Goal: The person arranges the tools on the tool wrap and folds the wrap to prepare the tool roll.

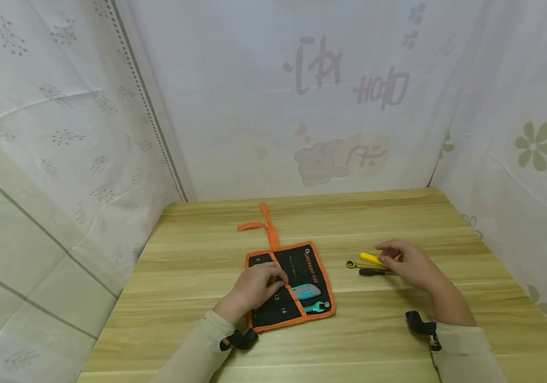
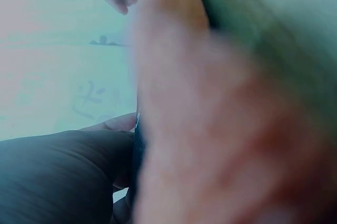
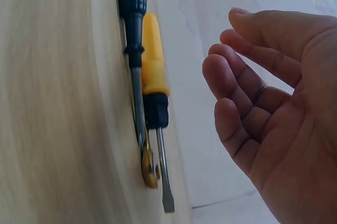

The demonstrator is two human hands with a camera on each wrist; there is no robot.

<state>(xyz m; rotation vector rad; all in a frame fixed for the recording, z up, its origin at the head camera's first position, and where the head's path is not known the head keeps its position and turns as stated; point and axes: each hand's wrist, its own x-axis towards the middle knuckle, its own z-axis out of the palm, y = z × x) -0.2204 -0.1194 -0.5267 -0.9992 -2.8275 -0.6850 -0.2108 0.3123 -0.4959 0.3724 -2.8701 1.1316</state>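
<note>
Left hand (image 1: 254,290) pinches the pouch (image 1: 302,266), seemingly to steady it
Right hand (image 1: 414,268), loosely curved, empty, hovers by the yellow screwdriver (image 1: 370,258)

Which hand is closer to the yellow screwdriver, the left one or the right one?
The right hand: it's right by the yellow screwdriver, not gripping it. The left hand is farther away, over at the tool pouch.

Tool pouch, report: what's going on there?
Left hand on tool pouch, grip unclear. Right hand empty, by yellow screwdriver. Cutter and wrench pocketed, ends showing. No obstruction visible.
</note>
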